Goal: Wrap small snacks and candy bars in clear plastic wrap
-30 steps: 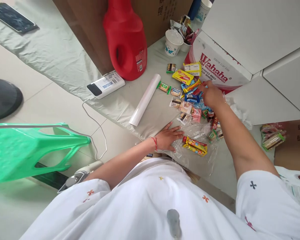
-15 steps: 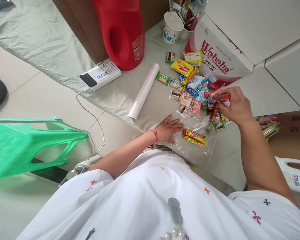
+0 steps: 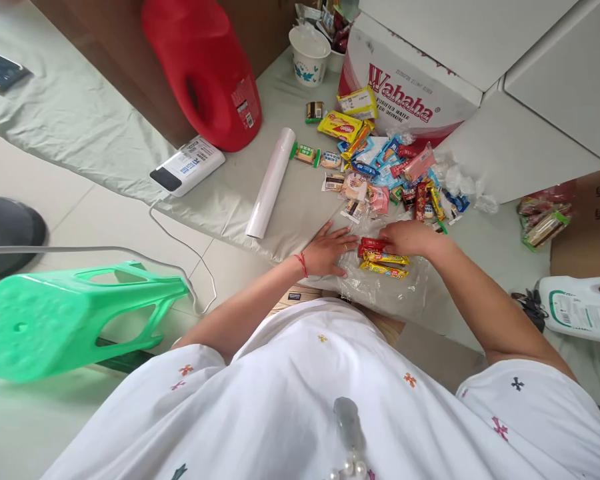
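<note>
My left hand (image 3: 329, 250) lies with fingers spread at the left edge of a clear plastic sheet or bag (image 3: 414, 283). On this plastic are yellow snack bars (image 3: 385, 268), side by side. My right hand (image 3: 405, 238) is closed on a red-wrapped snack bar (image 3: 371, 245), just above the yellow ones; its fingertips are partly hidden. Behind both hands spreads a pile of small wrapped snacks, among them a yellow biscuit packet (image 3: 339, 127), a pink packet (image 3: 420, 162) and a round biscuit packet (image 3: 355, 186).
A white roll (image 3: 271, 183) and a white power bank (image 3: 187, 167) with a cable lie left of the snacks. Behind stand a red jug (image 3: 205, 73), a paper cup (image 3: 309, 60) and a Wahaha carton (image 3: 405, 87). A green stool (image 3: 80, 320) is at left, a white bottle (image 3: 580, 310) at right.
My right hand has moved from the pile's right side down and left to the plastic, where a red snack bar now lies above the yellow ones. My left hand remains flat; the view has shifted.
</note>
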`<state>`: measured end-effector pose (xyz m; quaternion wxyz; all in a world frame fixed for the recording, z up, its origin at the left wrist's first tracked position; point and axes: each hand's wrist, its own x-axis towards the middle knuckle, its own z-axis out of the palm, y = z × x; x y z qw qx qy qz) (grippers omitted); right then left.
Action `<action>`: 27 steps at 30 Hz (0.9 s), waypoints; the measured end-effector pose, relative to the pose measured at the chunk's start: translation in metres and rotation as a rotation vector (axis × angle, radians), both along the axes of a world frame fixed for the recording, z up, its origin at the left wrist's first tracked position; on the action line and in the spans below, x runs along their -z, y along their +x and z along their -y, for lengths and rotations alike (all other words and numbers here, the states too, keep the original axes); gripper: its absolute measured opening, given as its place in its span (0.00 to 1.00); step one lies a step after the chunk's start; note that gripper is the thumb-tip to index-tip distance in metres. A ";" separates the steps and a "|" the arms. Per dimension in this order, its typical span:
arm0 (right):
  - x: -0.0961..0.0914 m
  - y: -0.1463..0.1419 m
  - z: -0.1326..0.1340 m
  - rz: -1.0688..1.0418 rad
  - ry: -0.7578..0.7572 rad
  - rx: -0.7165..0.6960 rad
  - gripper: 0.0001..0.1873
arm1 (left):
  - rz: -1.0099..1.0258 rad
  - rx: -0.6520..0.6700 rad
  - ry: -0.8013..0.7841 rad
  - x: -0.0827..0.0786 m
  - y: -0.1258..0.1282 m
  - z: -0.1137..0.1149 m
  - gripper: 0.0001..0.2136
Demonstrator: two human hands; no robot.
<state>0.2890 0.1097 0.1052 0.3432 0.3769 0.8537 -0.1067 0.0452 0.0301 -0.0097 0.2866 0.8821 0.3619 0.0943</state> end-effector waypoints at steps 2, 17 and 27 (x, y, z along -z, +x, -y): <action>0.003 0.012 -0.001 -0.130 0.017 0.065 0.16 | 0.019 -0.003 -0.009 0.000 -0.002 -0.001 0.40; 0.046 0.042 -0.010 -0.388 0.323 0.434 0.14 | -0.023 -0.022 0.044 0.000 -0.033 -0.002 0.30; 0.004 0.041 0.067 -0.435 0.398 0.340 0.20 | 0.135 -0.091 0.071 0.004 -0.040 0.003 0.19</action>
